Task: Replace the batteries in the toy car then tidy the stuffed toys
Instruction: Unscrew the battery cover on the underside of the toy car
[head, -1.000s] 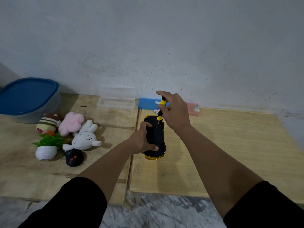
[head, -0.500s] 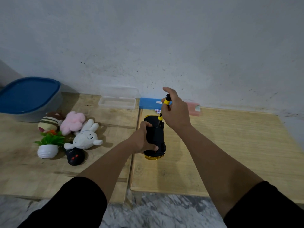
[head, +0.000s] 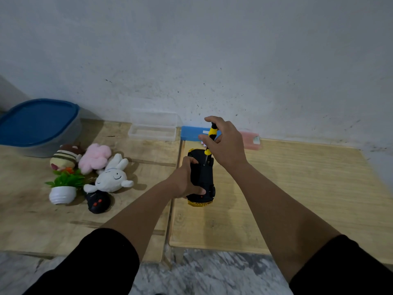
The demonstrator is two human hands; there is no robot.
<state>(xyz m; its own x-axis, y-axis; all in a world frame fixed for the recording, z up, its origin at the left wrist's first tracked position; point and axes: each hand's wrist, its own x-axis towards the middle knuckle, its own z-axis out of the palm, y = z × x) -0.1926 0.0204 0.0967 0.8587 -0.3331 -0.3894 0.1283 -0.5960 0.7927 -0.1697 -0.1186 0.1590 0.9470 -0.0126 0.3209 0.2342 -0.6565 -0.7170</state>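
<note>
Both hands are busy at the toy car (head: 201,175): the left hand (head: 184,181) grips its near half to steady it, while the right hand (head: 225,143) pinches the yellow-and-black screwdriver (head: 211,137), whose tip stands on the car's upturned black underside. The car lies belly-up on the right-hand wooden table (head: 297,188), near the seam with the left table (head: 32,213). Its long axis runs from the person toward the wall, with a gold end nearest the person; which end is the front I cannot tell.

By my reading the job is at an early stage: the battery cover looks closed and a screw is being worked. No batteries are clearly visible, and swapping them remains. The stuffed toys (head: 110,177) lie jumbled beside a small potted plant (head: 63,188), untidied. A blue-lidded tub (head: 38,126) sits behind them.
</note>
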